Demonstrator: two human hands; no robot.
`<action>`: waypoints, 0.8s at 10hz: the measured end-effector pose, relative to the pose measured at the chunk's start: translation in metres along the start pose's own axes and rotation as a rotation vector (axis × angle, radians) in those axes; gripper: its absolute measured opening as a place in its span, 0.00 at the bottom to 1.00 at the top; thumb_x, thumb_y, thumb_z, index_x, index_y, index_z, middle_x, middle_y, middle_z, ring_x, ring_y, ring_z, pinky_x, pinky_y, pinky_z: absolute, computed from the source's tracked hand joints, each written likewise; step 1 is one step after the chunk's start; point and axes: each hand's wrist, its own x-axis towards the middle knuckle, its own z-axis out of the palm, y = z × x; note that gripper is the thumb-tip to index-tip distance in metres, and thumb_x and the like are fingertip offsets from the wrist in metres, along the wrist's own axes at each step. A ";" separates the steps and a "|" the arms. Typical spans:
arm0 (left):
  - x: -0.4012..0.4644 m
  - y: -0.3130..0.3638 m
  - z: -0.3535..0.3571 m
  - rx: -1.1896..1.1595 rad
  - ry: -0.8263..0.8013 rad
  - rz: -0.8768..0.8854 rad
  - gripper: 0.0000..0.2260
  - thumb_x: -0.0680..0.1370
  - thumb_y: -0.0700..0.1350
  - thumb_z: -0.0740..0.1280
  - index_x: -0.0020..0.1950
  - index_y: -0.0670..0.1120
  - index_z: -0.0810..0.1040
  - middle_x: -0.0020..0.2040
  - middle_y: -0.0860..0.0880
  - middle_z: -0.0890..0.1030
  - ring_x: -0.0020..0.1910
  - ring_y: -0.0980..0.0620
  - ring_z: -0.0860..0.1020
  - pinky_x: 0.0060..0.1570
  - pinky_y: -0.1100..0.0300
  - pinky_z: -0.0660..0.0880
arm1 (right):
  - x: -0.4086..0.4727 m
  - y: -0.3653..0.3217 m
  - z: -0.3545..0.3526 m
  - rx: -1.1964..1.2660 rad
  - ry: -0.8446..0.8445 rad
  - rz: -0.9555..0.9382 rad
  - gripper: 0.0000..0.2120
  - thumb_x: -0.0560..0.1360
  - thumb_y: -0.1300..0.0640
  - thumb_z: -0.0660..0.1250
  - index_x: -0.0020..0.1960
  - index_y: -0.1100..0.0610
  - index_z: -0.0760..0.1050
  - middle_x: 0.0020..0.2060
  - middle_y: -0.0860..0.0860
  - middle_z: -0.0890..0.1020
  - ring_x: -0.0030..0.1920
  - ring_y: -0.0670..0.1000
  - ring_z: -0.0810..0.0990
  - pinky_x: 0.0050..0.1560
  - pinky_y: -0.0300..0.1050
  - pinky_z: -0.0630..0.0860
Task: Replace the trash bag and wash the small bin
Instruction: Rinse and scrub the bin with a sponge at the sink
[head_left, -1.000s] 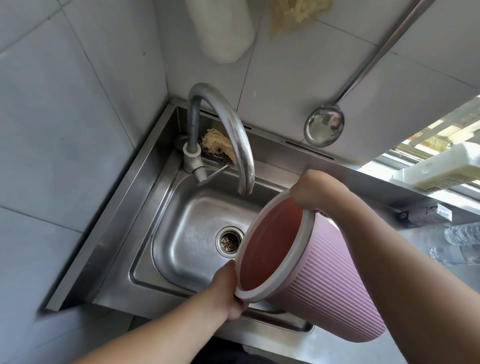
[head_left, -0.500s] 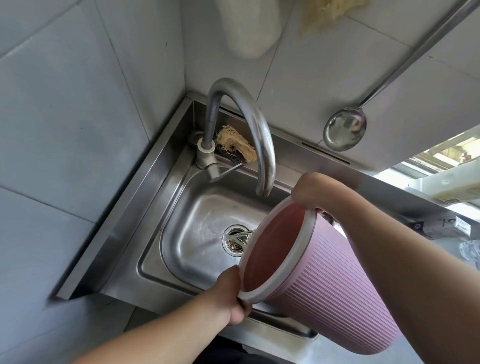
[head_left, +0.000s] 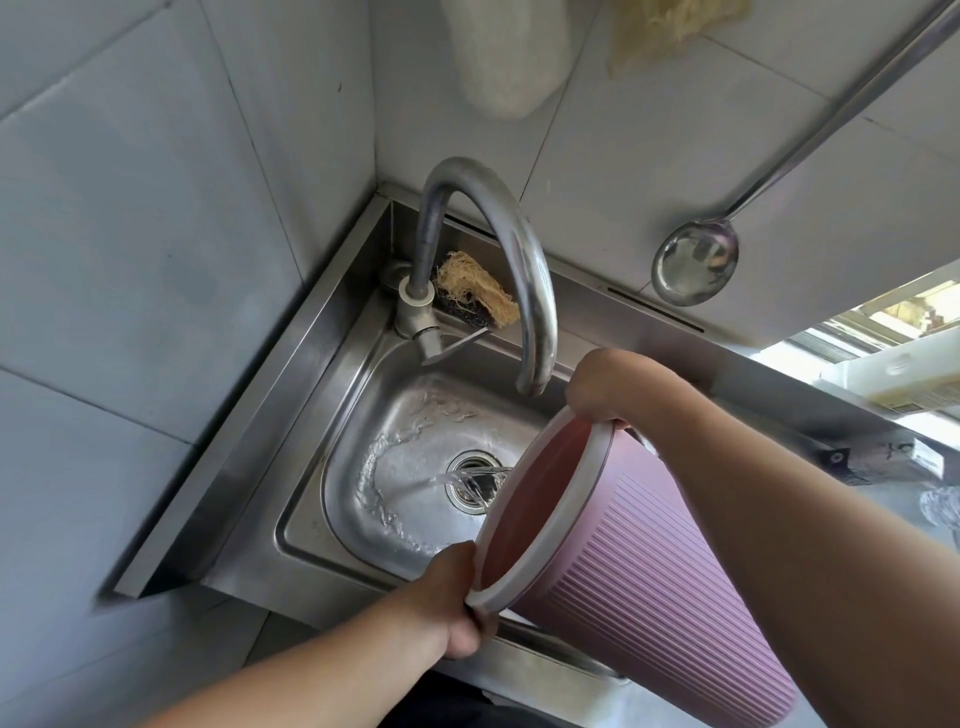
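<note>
A small pink ribbed bin with a white rim is tilted over the steel sink, its mouth facing left and down. Water pours out of it onto the drain and spreads across the basin. My left hand grips the lower part of the rim. My right hand grips the upper part of the rim, just right of the curved tap's spout. No trash bag is in view.
A worn scrubbing sponge lies behind the tap. A steel ladle hangs on the tiled wall at right. A white object and a fibrous scrubber hang above. Tiled walls close in the sink's left and back.
The bin has tipped further toward the sink and water now streams out, spreading over the basin that was dry a second ago. Both hands keep their grip on the rim.
</note>
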 end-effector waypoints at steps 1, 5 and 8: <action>-0.004 -0.001 -0.001 0.012 -0.026 -0.038 0.07 0.75 0.44 0.67 0.38 0.44 0.79 0.23 0.48 0.76 0.16 0.51 0.72 0.18 0.68 0.67 | 0.004 0.000 0.000 -0.007 0.016 -0.007 0.02 0.71 0.57 0.66 0.41 0.50 0.75 0.34 0.51 0.77 0.42 0.57 0.80 0.50 0.54 0.82; -0.014 -0.010 0.006 0.035 -0.148 -0.104 0.10 0.77 0.45 0.65 0.37 0.44 0.75 0.22 0.48 0.71 0.16 0.52 0.69 0.15 0.69 0.66 | 0.000 -0.012 -0.010 -0.167 -0.029 -0.025 0.04 0.66 0.54 0.65 0.34 0.52 0.72 0.36 0.50 0.78 0.42 0.57 0.80 0.51 0.56 0.81; -0.023 -0.016 0.010 0.020 -0.203 -0.107 0.22 0.76 0.43 0.64 0.21 0.40 0.75 0.20 0.48 0.69 0.17 0.53 0.68 0.15 0.70 0.65 | -0.009 -0.027 -0.022 -0.414 -0.119 -0.053 0.11 0.59 0.58 0.55 0.36 0.55 0.74 0.39 0.51 0.79 0.38 0.55 0.80 0.38 0.46 0.76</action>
